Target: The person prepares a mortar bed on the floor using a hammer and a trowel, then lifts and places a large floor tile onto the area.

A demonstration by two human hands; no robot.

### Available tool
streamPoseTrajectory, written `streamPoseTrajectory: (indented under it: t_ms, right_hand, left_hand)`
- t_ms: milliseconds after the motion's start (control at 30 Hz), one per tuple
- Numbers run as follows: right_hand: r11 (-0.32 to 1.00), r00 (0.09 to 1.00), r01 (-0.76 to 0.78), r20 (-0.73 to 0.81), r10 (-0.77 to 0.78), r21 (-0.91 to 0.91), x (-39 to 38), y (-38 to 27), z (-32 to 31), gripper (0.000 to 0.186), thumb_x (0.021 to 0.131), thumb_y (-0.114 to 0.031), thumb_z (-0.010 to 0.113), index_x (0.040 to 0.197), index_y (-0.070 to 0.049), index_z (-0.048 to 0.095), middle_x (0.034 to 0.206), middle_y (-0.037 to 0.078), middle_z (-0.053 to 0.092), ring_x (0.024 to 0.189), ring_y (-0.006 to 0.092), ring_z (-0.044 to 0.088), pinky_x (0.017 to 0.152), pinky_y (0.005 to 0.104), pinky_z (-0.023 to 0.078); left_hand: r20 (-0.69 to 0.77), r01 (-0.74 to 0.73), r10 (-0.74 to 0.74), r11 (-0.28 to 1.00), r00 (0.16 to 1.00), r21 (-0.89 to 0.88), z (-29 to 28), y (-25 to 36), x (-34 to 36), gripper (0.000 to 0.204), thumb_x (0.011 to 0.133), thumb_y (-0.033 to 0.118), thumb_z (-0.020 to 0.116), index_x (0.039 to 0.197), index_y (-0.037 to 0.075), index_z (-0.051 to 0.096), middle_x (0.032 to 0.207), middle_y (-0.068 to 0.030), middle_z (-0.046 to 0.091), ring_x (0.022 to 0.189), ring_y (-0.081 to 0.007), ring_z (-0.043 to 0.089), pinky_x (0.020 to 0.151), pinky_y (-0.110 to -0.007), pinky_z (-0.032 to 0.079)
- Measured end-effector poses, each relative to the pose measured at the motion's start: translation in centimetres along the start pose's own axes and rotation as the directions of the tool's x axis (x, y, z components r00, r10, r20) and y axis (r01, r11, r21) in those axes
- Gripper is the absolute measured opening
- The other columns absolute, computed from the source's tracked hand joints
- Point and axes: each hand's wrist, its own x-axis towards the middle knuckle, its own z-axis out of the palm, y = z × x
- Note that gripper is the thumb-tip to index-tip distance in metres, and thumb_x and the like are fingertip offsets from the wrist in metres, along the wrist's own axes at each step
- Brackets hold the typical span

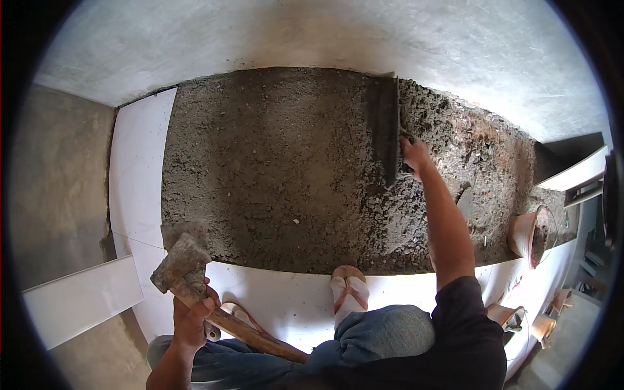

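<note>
My left hand (190,320) is closed around the wooden handle of a mallet (184,259), whose chunky, mortar-crusted head points up and left over the near edge of the bed. Farther off, my right hand (416,156) grips a long straight-edged finishing trowel (394,123) standing crosswise on the wet mortar (273,156). To the trowel's left the mortar looks fairly even; to its right it is lumpy and rough. A smaller trowel blade (465,196) seems to lie in the rough part, right of my forearm.
White tiles (138,162) border the mortar at left and along the near side, where my sandalled foot (349,290) rests. A mortar-stained bucket (521,235) tilts at the right, with another bucket (499,313) nearer. A grey wall (312,32) bounds the far side. A white panel (575,170) leans at far right.
</note>
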Motion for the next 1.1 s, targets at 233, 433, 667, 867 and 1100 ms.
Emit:
streamPoseTrajectory:
  t_ms: [233, 433, 667, 867, 1100]
  right_hand:
    - [0.879, 0.981, 0.15, -0.042, -0.189, -0.452, 3.3, 0.8, 4.6, 0.049, 0.092, -0.025, 0.044, 0.13, 0.005, 0.038, 0.128, 0.028, 0.045, 0.108, 0.0442, 0.051, 0.093, 0.0457, 0.042]
    - [0.787, 0.994, 0.101, 0.092, -0.056, -0.609, -0.5, -5.9, 6.8, 0.054, 0.091, -0.02, 0.044, 0.135, 0.006, 0.028, 0.116, 0.031, 0.051, 0.103, 0.0418, 0.056, 0.085, 0.0457, 0.048]
    - [0.84, 0.994, 0.087, 0.108, -0.034, -0.535, -4.9, -7.1, 9.6, 0.047, 0.091, -0.018, 0.043, 0.13, 0.006, 0.033, 0.109, 0.033, 0.055, 0.095, 0.0422, 0.059, 0.082, 0.0455, 0.05]
    - [0.947, 0.997, 0.006, -0.067, -0.03, -0.321, -1.8, -6.9, 6.7, 0.049, 0.089, -0.016, 0.045, 0.13, 0.006, 0.03, 0.104, 0.032, 0.057, 0.091, 0.0441, 0.06, 0.08, 0.0474, 0.049]
    - [0.783, 0.971, 0.239, 0.159, -0.18, -0.575, -6.5, -7.4, 11.6, 0.044, 0.088, -0.018, 0.048, 0.125, 0.001, 0.035, 0.098, 0.027, 0.06, 0.091, 0.0414, 0.06, 0.08, 0.0464, 0.049]
  left_hand:
    - [-0.017, 0.029, -0.029, 1.0, 0.999, -0.002, 0.5, 0.3, 0.3, 0.05, 0.072, 0.028, 0.067, 0.109, 0.003, 0.044, 0.078, -0.0064, 0.055, 0.067, -0.0129, 0.053, 0.059, -0.024, 0.044]
    - [0.0, 0.036, -0.036, 0.999, 0.999, 0.006, 0.5, 0.1, 0.0, 0.046, 0.072, 0.019, 0.064, 0.109, 0.001, 0.044, 0.078, -0.0067, 0.058, 0.073, -0.0141, 0.054, 0.068, -0.027, 0.042]
    - [-0.016, 0.015, -0.015, 1.0, 1.0, -0.017, 1.0, 0.7, -0.9, 0.048, 0.07, 0.018, 0.066, 0.11, 0.002, 0.043, 0.077, -0.0072, 0.057, 0.073, -0.0145, 0.054, 0.067, -0.026, 0.042]
    - [-0.04, 0.001, -0.003, 0.999, 0.999, -0.035, 0.9, 0.4, -0.9, 0.05, 0.069, 0.017, 0.066, 0.111, 0.002, 0.042, 0.078, -0.0076, 0.056, 0.072, -0.0146, 0.054, 0.065, -0.026, 0.042]
    - [-0.032, 0.041, -0.043, 0.997, 0.999, -0.058, 1.2, 0.4, -0.7, 0.05, 0.07, 0.018, 0.066, 0.111, 0.003, 0.042, 0.08, -0.0077, 0.055, 0.074, -0.0145, 0.054, 0.066, -0.025, 0.042]
